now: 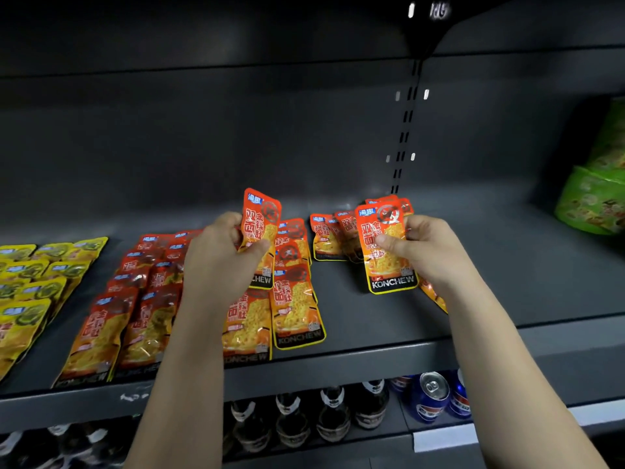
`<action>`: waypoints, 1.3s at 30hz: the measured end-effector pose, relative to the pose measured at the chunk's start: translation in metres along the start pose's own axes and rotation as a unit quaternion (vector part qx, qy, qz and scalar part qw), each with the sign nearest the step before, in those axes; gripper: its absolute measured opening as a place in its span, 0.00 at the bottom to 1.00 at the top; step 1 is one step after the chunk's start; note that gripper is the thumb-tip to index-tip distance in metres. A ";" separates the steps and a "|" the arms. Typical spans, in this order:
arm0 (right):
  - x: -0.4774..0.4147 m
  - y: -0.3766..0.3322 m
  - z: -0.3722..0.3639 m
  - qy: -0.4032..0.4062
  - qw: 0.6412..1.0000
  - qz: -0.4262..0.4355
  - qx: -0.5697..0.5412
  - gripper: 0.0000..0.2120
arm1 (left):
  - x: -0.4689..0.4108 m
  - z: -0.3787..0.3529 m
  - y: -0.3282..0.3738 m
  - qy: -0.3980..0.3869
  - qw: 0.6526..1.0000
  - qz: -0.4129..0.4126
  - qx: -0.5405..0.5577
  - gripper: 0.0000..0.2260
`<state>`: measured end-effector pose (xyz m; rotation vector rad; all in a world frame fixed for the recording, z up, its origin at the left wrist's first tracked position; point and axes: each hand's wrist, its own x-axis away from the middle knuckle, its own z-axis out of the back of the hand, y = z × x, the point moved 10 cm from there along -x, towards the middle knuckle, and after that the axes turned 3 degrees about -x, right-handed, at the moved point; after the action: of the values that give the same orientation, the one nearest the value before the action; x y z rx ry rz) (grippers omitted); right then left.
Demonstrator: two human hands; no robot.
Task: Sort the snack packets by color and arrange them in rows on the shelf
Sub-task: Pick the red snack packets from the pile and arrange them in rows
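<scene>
My left hand (220,258) grips an orange snack packet (262,218) upright above the middle of the dark shelf (389,319). In my right hand (427,248) is a small stack of orange packets (385,252), the front one facing me. Rows of orange packets (294,299) lie flat below my left hand, with more orange-red ones (135,299) to their left. A loose pile of orange packets (329,236) lies between my hands near the back. Yellow packets (37,286) lie in rows at the far left.
Green snack bags (595,198) are stacked at the right end of the shelf. A slotted upright (404,130) runs up the back wall. On the shelf below stand dark bottles (331,414) and blue cans (431,397).
</scene>
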<state>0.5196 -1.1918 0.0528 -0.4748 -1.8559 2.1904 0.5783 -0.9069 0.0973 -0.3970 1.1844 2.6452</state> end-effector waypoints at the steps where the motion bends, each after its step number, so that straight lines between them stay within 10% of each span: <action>1: -0.002 -0.003 -0.003 0.001 1.000 0.000 0.008 0.08 | -0.001 0.003 -0.004 0.000 1.000 0.005 0.009 0.05; 13: -0.023 -0.003 -0.030 0.006 0.992 -0.011 0.125 0.24 | 0.001 0.015 -0.027 -0.029 0.997 0.031 0.065 0.04; 19: -0.034 0.003 -0.040 -0.003 0.988 -0.022 0.150 0.12 | 0.000 0.013 -0.035 -0.036 0.995 0.042 0.078 0.04; 39: -0.058 0.019 -0.067 0.000 0.973 -0.038 0.227 0.22 | -0.001 0.008 -0.038 -0.040 0.996 0.039 0.068 0.04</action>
<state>0.5997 -1.1564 0.0301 -0.3044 -1.2807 2.4529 0.5893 -0.8756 0.0761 -0.2237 1.3709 2.5975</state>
